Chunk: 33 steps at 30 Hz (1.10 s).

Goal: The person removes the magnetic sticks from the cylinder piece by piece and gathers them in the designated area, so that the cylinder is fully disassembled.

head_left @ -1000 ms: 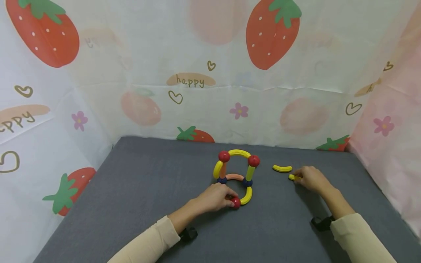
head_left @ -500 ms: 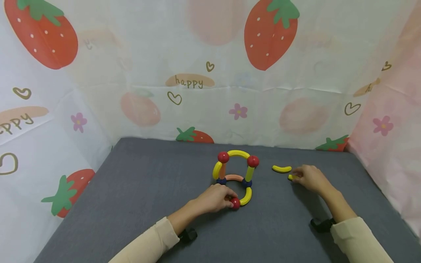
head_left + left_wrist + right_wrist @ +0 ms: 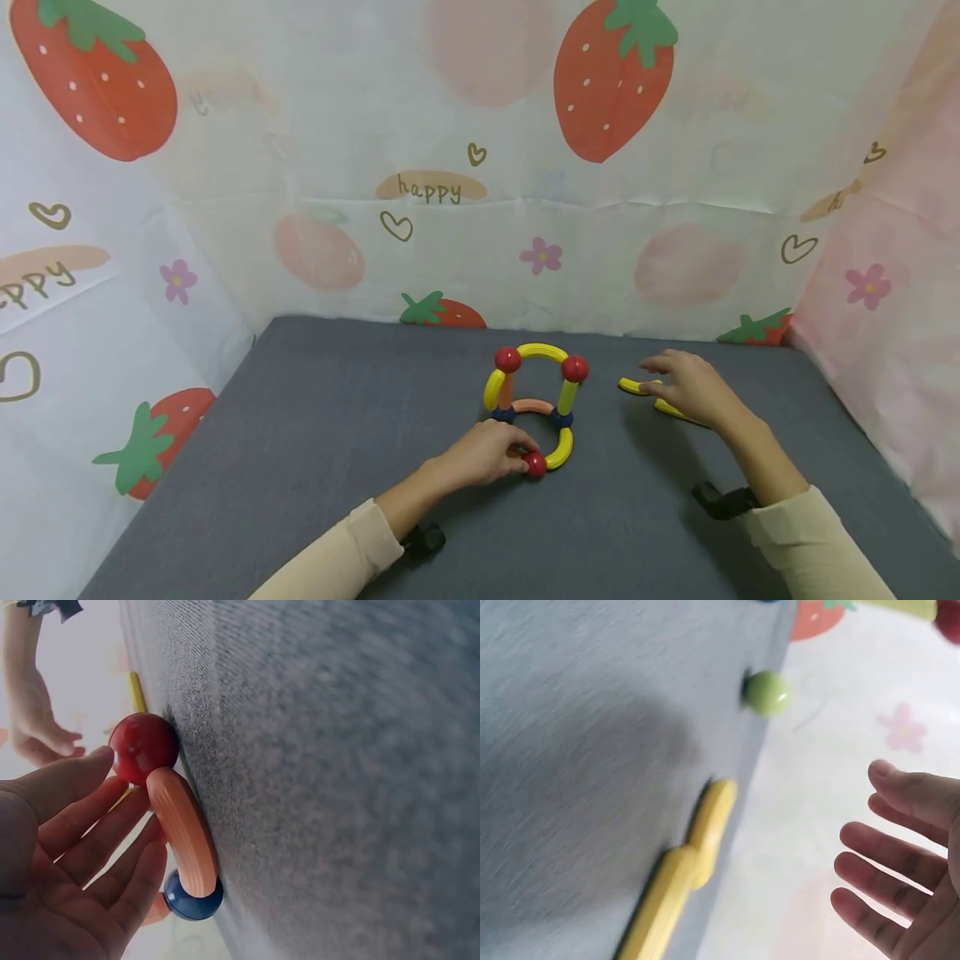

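Note:
My left hand [image 3: 487,454] pinches a red ball [image 3: 535,465] at the near corner of a frame of magnetic balls and rods. A curved yellow rod [image 3: 560,448] joins that ball to a dark blue ball [image 3: 562,418]. In the left wrist view, thumb and index finger touch the red ball [image 3: 144,748], and a curved orange rod [image 3: 182,831] runs off it beside the other fingers. With fingers spread, my right hand [image 3: 690,385] hovers over two loose yellow rods, one farther [image 3: 634,386] and one nearer [image 3: 678,412]. It holds nothing.
Two upper red balls [image 3: 507,359] with a yellow arch [image 3: 543,351] between them top the frame's uprights. A green ball [image 3: 766,693] lies on the grey tabletop past the loose rods in the right wrist view. A strawberry-print curtain [image 3: 450,250] borders the table.
My right hand has come off the nearer yellow rod, rising and shifting slightly left as its fingers spread. That rod now lies more exposed. The left hand keeps its place on the red ball.

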Tool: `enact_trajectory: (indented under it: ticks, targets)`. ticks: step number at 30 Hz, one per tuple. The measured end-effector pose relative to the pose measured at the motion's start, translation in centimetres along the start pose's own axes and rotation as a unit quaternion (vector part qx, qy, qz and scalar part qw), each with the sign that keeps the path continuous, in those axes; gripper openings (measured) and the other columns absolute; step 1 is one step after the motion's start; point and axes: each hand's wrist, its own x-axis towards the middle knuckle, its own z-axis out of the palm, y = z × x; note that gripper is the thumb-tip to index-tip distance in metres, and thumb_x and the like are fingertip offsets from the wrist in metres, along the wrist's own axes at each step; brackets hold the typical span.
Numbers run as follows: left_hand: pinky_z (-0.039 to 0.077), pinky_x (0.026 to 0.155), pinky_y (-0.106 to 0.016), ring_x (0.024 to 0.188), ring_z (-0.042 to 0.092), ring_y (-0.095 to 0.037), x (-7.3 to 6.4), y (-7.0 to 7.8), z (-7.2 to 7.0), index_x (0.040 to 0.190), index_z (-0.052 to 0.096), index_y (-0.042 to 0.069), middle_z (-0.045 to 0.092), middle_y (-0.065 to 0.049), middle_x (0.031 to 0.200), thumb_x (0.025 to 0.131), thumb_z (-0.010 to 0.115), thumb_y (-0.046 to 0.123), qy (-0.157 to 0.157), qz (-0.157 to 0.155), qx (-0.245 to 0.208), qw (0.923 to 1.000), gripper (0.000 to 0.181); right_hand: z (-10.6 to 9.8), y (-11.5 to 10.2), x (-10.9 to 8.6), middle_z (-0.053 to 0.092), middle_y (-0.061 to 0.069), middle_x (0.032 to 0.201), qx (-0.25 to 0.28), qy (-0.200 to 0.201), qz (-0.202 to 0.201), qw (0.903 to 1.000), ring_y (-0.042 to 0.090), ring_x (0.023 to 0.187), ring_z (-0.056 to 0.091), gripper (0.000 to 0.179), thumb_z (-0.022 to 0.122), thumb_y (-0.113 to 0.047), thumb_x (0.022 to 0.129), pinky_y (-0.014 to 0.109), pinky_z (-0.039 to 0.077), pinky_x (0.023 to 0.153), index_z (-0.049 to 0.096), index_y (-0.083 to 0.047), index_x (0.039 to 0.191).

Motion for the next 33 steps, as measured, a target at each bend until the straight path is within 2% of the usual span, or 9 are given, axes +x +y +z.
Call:
enact_trajectory:
  ticks: [4,7,12,16,19,23,26,30,33]
  targets:
    - [0.050,0.070,-0.017,0.078,0.062,-0.004,-0.5,-0.3,-0.1,0.112,0.074,0.012,0.075,0.001,0.101,0.090,0.070,0.019,0.009,-0.003,-0.014,0.9998,0.023,-0.4,-1.9,0.4,0.066,0.019,0.115,0.012,0.022,-0.031,0.9992,0.037,0.106,0.062,0.036,0.068,-0.018,0.091,0.053,0.051,0.086,0.065,0.000,0.123]
    - [0.051,0.070,-0.017,0.083,0.066,-0.006,-1.0,-0.7,-0.3,0.113,0.073,0.011,0.075,0.001,0.100,0.090,0.070,0.020,0.015,-0.012,-0.041,0.9990,0.025,-0.6,-3.0,0.6,0.066,0.017,0.114,0.030,0.045,-0.046,0.9975,0.035,0.104,0.062,0.036,0.069,-0.017,0.090,0.052,0.052,0.086,0.065,-0.001,0.123]
    - [0.054,0.075,-0.024,0.090,0.068,-0.013,-2.0,-1.7,-1.2,0.113,0.072,0.008,0.075,-0.002,0.101,0.090,0.070,0.022,0.031,-0.028,-0.080,0.9959,0.027,-0.8,-4.5,1.4,0.067,0.017,0.116,0.051,0.064,-0.066,0.9944,0.032,0.104,0.063,0.037,0.071,-0.016,0.089,0.051,0.053,0.088,0.065,-0.002,0.123]
    - [0.055,0.082,-0.032,0.095,0.067,-0.017,-2.6,-2.7,-2.3,0.114,0.072,0.008,0.074,-0.004,0.105,0.090,0.070,0.020,0.052,-0.062,-0.078,0.9936,0.026,-1.2,-5.7,2.3,0.067,0.015,0.118,0.070,0.070,-0.083,0.9916,0.031,0.103,0.063,0.038,0.071,-0.016,0.089,0.051,0.053,0.088,0.065,-0.002,0.124]
    - [0.055,0.083,-0.036,0.096,0.067,-0.019,-3.0,-3.2,-3.0,0.112,0.073,0.008,0.074,-0.004,0.104,0.090,0.070,0.019,0.073,-0.096,-0.086,0.9890,0.025,-1.3,-6.6,3.0,0.068,0.014,0.114,0.082,0.073,-0.103,0.9886,0.031,0.102,0.062,0.037,0.071,-0.015,0.089,0.050,0.053,0.088,0.066,-0.002,0.123]
    - [0.055,0.085,-0.039,0.099,0.067,-0.022,-3.1,-3.3,-3.6,0.112,0.072,0.008,0.073,-0.005,0.106,0.091,0.068,0.019,0.123,-0.134,-0.107,0.9774,0.024,-1.1,-7.9,3.8,0.068,0.013,0.114,0.088,0.061,-0.126,0.9863,0.030,0.104,0.061,0.037,0.072,-0.016,0.089,0.049,0.053,0.088,0.066,-0.004,0.123]
    - [0.055,0.087,-0.041,0.101,0.067,-0.023,-2.9,-3.3,-3.7,0.118,0.069,0.007,0.072,-0.006,0.110,0.093,0.067,0.020,0.179,-0.139,-0.133,0.9649,0.028,-0.9,-9.2,4.4,0.067,0.012,0.114,0.087,0.045,-0.139,0.9855,0.029,0.105,0.061,0.038,0.071,-0.017,0.089,0.048,0.053,0.088,0.065,-0.005,0.124]
    - [0.055,0.089,-0.039,0.102,0.067,-0.024,-2.3,-2.9,-3.5,0.125,0.064,0.006,0.070,-0.009,0.116,0.093,0.067,0.024,0.242,-0.107,-0.175,0.9484,0.036,-0.8,-11.0,5.2,0.066,0.012,0.116,0.084,0.024,-0.155,0.9839,0.026,0.101,0.062,0.040,0.072,-0.019,0.089,0.043,0.055,0.083,0.064,-0.005,0.126]
    - [0.056,0.088,-0.038,0.102,0.067,-0.024,-1.7,-2.6,-3.3,0.124,0.064,0.005,0.069,-0.011,0.115,0.092,0.069,0.023,0.270,-0.083,-0.204,0.9372,0.038,-0.6,-12.2,5.9,0.066,0.012,0.121,0.075,0.005,-0.170,0.9827,0.027,0.103,0.063,0.042,0.072,-0.019,0.088,0.042,0.055,0.083,0.063,-0.006,0.128]
